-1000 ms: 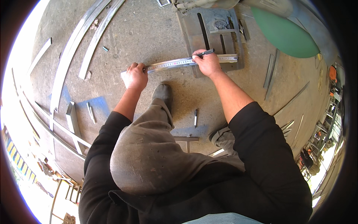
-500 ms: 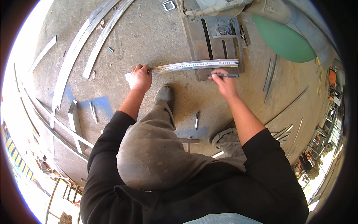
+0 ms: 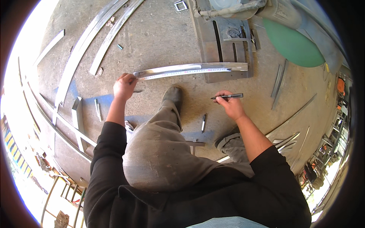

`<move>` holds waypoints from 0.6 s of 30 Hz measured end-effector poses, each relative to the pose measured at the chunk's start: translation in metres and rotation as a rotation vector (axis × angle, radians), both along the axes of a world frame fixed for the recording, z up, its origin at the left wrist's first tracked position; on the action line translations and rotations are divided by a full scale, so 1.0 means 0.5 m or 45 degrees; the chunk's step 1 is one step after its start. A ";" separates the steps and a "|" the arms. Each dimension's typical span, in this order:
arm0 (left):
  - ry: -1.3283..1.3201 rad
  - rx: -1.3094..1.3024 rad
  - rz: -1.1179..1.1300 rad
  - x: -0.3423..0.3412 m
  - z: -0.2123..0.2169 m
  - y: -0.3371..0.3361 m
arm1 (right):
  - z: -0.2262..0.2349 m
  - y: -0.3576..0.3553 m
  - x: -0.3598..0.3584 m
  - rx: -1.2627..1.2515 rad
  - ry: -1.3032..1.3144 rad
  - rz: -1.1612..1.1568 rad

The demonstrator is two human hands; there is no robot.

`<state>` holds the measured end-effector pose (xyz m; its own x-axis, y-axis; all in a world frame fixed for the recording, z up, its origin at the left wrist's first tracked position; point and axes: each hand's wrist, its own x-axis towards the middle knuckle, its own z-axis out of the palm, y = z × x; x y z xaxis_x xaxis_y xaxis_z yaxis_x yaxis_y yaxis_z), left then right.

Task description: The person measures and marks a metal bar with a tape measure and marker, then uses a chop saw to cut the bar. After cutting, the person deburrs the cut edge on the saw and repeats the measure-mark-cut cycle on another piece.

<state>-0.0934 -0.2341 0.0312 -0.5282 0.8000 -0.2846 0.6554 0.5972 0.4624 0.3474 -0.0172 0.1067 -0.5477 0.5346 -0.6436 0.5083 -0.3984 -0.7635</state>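
Observation:
My left hand point(image 3: 123, 86) grips the left end of a tape measure's blade point(image 3: 186, 72); the case is hidden in or under my fingers. The pale blade stretches to the right along the near side of a shiny square metal tube point(image 3: 167, 69). The tube's right end rests on a grey machine base point(image 3: 208, 49). My right hand point(image 3: 231, 107) closes on a black marker point(image 3: 236, 95), its tip pointing left, held in the air nearer to me than the tube.
A second marker point(image 3: 203, 122) lies on the floor between my feet. At left are long metal tubes point(image 3: 81, 49), a short box-section piece point(image 3: 77, 117) and pale pens point(image 3: 97, 109). The machine has a green rounded panel point(image 3: 292, 43). Thin metal strips point(image 3: 278, 81) lie at right.
The tape blade has come off the tube's top to its near side, its free end shifted left. My left hand moved left and nearer. My right hand drew back from the tube with the marker.

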 end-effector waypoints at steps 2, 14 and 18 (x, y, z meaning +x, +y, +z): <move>-0.061 -0.038 0.040 -0.025 -0.005 -0.041 | 0.001 -0.005 -0.005 0.003 -0.026 0.023; -0.099 -0.114 0.096 0.018 -0.014 -0.119 | -0.010 0.005 -0.032 -0.042 -0.080 0.005; -0.026 -0.093 0.100 -0.022 -0.012 -0.112 | -0.017 0.006 -0.026 -0.057 -0.073 -0.008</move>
<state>-0.1044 -0.2900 0.0255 -0.5822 0.7330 -0.3519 0.5959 0.6791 0.4286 0.3342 -0.0141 0.0983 -0.5061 0.5081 -0.6969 0.5478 -0.4348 -0.7148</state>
